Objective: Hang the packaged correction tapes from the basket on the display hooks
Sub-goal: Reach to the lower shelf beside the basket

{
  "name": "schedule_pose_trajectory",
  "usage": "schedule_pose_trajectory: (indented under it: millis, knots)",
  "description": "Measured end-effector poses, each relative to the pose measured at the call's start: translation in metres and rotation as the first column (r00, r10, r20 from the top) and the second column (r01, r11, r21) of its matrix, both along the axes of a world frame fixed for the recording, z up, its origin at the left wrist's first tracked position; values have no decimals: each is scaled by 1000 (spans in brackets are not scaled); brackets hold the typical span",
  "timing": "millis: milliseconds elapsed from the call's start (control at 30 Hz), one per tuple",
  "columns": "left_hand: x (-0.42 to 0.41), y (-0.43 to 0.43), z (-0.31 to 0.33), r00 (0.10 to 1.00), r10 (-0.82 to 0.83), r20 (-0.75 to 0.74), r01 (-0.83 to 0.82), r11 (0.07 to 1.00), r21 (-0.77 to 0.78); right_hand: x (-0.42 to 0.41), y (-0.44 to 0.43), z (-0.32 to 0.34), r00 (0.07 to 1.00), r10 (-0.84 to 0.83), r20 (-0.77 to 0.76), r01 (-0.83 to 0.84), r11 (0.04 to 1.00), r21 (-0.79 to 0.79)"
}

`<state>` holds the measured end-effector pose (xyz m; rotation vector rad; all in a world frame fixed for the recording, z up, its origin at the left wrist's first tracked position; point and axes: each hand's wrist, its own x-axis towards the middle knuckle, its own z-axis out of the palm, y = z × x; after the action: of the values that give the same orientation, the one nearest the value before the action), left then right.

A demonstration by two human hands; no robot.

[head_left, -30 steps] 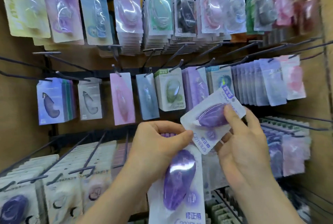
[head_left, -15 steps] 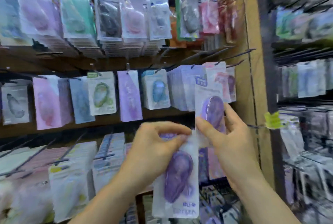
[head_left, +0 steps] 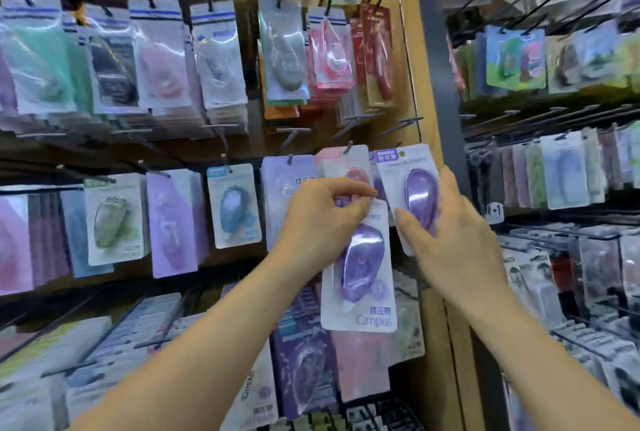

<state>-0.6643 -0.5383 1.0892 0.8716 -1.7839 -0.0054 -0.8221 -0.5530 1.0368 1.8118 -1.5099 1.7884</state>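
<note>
My left hand [head_left: 322, 219] pinches the top of a white pack with a purple correction tape [head_left: 360, 271], which hangs down from my fingers. My right hand [head_left: 446, 236] holds a second purple correction tape pack [head_left: 408, 184] upright, its top held up by a black display hook [head_left: 398, 129] at the right end of the middle row. A pink pack [head_left: 346, 164] hangs just left of it. The basket is out of view.
Rows of packaged correction tapes hang on black hooks across the wooden board, with a lilac stack [head_left: 284, 181] and a blue pack [head_left: 235, 205] to the left. A wooden post [head_left: 429, 91] ends the board. Another rack of packs [head_left: 561, 171] stands at right.
The view has swung right along the display. My right hand has turned its pack from tilted to upright and raised it to the hook at the row's right end. My left hand keeps its pack.
</note>
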Motion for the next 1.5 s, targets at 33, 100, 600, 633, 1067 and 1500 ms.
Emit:
schedule_pose_trajectory:
  millis: [33,100,600,633,1067,1500]
  knots:
    - [-3,-6,6,999,34,25,-33,999,-34,-2,-5,6,1000,-3,-10,3,1000,-7]
    - [-6,-16,17,994,88,57,-84,994,-74,-6,-15,17,1000,-5,-16,5,1000,-9]
    - [-20,-43,46,942,216,258,-201,976,-85,-4,-33,46,968,-202,-152,209,977,35]
    - [-19,-44,46,942,208,264,-195,978,-74,-2,-33,45,965,-206,-161,215,976,39]
    - [31,-22,39,996,47,70,-44,998,-42,21,-83,42,921,-261,-289,301,948,105]
    - [16,-34,40,840,342,422,-373,928,-9,16,-89,45,808,-373,-457,413,911,-13]
